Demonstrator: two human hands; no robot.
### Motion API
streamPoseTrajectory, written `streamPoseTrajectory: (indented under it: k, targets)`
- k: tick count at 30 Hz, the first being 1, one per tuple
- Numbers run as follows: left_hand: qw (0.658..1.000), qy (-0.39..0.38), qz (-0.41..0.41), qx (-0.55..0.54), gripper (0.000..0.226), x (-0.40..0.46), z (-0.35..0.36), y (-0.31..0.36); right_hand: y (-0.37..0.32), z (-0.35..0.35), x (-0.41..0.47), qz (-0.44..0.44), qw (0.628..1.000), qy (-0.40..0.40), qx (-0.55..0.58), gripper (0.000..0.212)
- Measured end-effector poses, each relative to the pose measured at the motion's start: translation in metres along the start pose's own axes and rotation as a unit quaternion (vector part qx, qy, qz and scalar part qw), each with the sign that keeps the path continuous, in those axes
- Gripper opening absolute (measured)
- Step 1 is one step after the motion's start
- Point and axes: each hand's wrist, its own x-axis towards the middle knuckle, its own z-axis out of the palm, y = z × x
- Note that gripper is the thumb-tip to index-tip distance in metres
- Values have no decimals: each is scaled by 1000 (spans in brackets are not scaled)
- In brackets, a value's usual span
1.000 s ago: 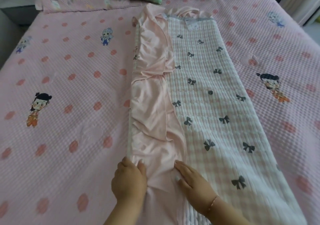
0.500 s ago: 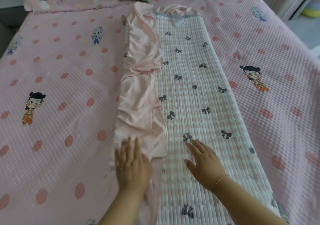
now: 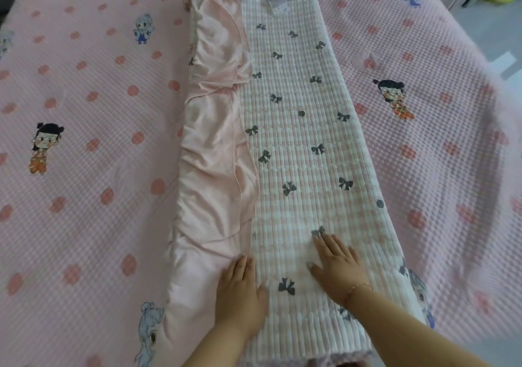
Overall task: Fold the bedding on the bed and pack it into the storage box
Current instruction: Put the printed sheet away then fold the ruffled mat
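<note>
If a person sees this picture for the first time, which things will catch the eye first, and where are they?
First comes the long folded quilt, white with dark bows, lying down the middle of the bed, with its ruffled pink lining showing along its left edge. At its near end the left hand and the right hand lie flat on it. Around it spreads the pink bedspread with red dots and cartoon children.

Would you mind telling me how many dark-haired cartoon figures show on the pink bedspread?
2: one dark-haired figure left of the folded quilt, another right of it. Others may be hidden beneath.
</note>
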Motion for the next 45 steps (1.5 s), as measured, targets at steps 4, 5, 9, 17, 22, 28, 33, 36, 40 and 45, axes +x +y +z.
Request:
streamPoseTrajectory:
  k: [4,5,9,17,22,28,33,36,40,45]
  targets:
    - [983,67,-51,-164,41,-21,-1,16,-3,-1,-17,50,993,47,100,45]
    - [974,71,-71,-202,34,-25,-2,21,-5,-4,-21,70,986,46,142,35]
    - [898,40,-198,-390,12,-37,9,26,-4,-5,-32,192,927,-19,322,25]
    - [765,-23,-390,-512,32,-71,53,20,33,0,-76,372,757,-283,456,55]
    - [794,-78,-394,-457,12,-69,48,12,28,18,-97,452,692,-242,508,60]
    - [663,-137,-444,-587,43,-76,44,10,7,38,-107,470,509,-61,719,31]
    - [560,-56,-456,-690,40,-63,35,15,-9,29,-108,441,429,37,788,15]
    - [674,32,-460,-577,46,-63,29,23,-20,26,-104,421,445,94,785,25]
    - [753,127,-424,-487,63,-69,2,44,-32,6,-100,410,486,166,754,40]
    - [793,232,-313,-469,73,-60,-40,64,-41,-30,-90,358,523,233,738,31]
